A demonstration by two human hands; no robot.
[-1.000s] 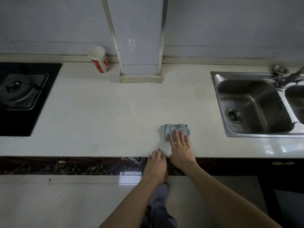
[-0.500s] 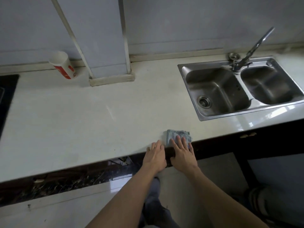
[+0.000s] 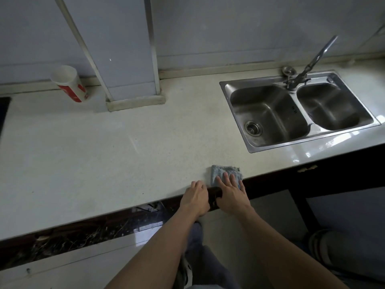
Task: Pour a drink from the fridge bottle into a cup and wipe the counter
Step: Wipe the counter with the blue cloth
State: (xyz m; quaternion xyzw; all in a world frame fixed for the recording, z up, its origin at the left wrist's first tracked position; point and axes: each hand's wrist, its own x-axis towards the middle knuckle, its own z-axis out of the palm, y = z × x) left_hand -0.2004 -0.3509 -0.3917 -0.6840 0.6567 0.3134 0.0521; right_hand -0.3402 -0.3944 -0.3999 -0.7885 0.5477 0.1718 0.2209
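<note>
Plainly two hands — one cloth.

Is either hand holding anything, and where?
Nothing is gripped. The right hand presses flat on the near part of the cloth; the left hand rests on the counter edge.

Single view, head-worn and wide-angle: the camera is looking forward and steeply down from over the near edge of the bench, facing the back wall. The left hand and right hand are lying nearest the lens; the sink is sitting farther off, upper right.
</note>
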